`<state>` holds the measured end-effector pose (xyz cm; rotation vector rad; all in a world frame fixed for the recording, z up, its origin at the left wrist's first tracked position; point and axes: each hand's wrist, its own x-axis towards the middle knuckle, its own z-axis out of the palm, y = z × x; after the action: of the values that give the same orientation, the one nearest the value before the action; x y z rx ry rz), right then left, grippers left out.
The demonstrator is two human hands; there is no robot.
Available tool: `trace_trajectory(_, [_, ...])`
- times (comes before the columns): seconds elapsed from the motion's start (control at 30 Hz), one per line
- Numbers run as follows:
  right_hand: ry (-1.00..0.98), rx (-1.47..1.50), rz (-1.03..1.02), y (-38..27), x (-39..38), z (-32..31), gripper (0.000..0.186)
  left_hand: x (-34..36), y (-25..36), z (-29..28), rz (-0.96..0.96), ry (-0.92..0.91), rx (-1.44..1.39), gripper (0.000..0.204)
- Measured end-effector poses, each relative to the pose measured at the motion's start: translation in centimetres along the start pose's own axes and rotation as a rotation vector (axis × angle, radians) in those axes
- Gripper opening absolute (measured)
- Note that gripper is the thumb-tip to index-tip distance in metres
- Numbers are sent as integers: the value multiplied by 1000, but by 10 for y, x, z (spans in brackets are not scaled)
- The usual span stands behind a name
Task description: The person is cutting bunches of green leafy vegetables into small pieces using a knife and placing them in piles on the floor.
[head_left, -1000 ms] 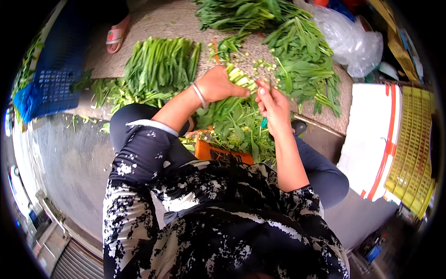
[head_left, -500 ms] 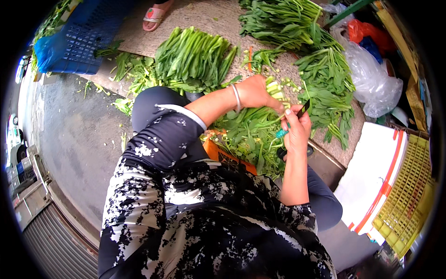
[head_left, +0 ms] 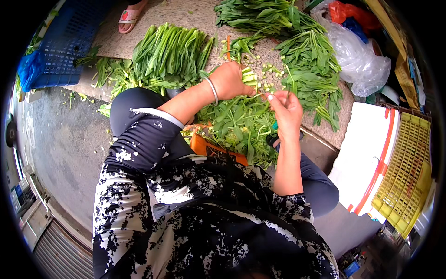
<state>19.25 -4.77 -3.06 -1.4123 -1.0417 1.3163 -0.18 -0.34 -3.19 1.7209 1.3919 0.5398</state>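
My left hand, with a silver bangle at the wrist, is closed around a bunch of leafy green stems, their pale cut ends facing up and right. Close beside it, my right hand grips a small knife with a teal handle; its blade is mostly hidden or edge-on. Thumb and fingertips of that hand pinch near the stem ends by my left thumb. Below both hands, loose leafy greens heap over an orange crate between my knees.
Stacked greens lie ahead left on a stone slab; more bundles lie right, with cut bits between. A blue crate stands far left, a white foam box and yellow crate right. Another person's sandalled foot is at the top.
The whole view has shifted, so things appear farther left. My right hand has turned, its dark blade showing less, and its fingertips now pinch near the stem ends. The left grip stays.
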Motion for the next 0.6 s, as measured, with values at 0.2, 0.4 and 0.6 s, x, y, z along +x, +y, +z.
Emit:
trace_trajectory(0.2, [-106, 212, 129, -20, -9, 20, 18, 0, 7, -3, -34, -241, -526, 33])
trace_trajectory(0.4, [-106, 388, 237, -7, -6, 26, 14, -3, 2, 0, -29, -304, -597, 37])
trace_trajectory(0.6, [-163, 296, 236, -13, -6, 29, 33, -6, 20, -12, 0, -305, -327, 37])
